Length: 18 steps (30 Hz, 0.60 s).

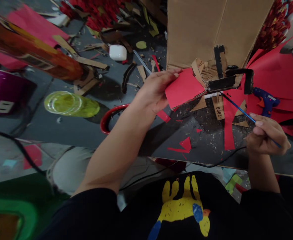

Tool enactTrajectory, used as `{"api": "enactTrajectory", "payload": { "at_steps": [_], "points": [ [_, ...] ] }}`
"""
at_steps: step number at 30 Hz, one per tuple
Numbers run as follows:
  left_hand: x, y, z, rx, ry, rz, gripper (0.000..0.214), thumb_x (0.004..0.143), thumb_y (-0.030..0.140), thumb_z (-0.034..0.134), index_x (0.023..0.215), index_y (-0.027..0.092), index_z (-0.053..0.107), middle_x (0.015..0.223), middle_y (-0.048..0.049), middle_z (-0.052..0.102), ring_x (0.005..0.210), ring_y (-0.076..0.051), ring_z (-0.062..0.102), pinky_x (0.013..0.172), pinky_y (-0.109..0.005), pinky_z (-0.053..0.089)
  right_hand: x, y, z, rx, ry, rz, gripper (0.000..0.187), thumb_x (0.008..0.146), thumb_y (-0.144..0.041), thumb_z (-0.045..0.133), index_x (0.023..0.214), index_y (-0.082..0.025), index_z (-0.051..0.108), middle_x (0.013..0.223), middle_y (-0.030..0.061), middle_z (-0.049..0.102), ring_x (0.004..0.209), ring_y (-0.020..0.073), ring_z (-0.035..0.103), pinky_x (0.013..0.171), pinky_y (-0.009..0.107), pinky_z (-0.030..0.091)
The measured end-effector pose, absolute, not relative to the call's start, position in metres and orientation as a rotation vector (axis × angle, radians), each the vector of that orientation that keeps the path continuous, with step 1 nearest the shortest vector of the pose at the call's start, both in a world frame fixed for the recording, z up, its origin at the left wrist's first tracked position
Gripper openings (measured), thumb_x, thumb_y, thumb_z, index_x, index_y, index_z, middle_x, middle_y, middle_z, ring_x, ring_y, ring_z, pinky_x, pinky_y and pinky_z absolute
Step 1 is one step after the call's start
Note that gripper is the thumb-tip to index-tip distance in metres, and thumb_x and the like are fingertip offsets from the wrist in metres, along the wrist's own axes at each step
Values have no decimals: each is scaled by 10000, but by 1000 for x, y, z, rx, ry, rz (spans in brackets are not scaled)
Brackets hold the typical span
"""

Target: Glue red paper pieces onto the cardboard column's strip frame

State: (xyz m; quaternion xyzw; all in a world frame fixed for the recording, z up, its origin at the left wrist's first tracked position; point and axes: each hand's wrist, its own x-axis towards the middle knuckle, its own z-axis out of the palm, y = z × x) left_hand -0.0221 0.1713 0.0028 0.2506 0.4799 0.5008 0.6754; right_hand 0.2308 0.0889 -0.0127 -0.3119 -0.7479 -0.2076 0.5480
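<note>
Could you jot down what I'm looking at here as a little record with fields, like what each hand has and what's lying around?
Setting: dark work table littered with paper and cardboard scraps
Left hand: holds a red paper piece against a black-painted cardboard part
Right hand: grips a thin blue brush, tip pointing toward the black part
Behind: tall cardboard box
Right side: blue glue gun lying on red paper sheets
Left side: yellow-green glass jar, white bottle cap
</note>
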Motion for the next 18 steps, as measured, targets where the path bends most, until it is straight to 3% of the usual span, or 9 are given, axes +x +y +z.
{"api": "enactTrajectory", "payload": {
  "at_steps": [8,13,18],
  "points": [
    [-23,172,1,582,1057,1127,146,762,76,555,850,105,668,927,-95,700,1068,-223,626,1014,-347,477,228,85,-15,-727,-1787,-410,188,902,-238,547,1077,-215,612,824,-18,703,741,141,698,597,238,583],
    [-23,172,-1,582,1038,1114,136,749,79,571,823,126,674,914,-84,718,1100,-220,617,1006,-310,494,231,82,-13,-823,-1840,-420,141,894,-283,567,1026,-252,604,804,-37,697,747,146,700,608,252,587],
    [-23,172,-1,556,1062,1120,124,749,78,569,803,128,670,806,-37,720,1027,-205,644,997,-314,517,233,81,-12,-783,-1820,-423,108,900,-303,559,973,-245,613,796,-36,699,716,146,700,558,243,581]
  ]
}}
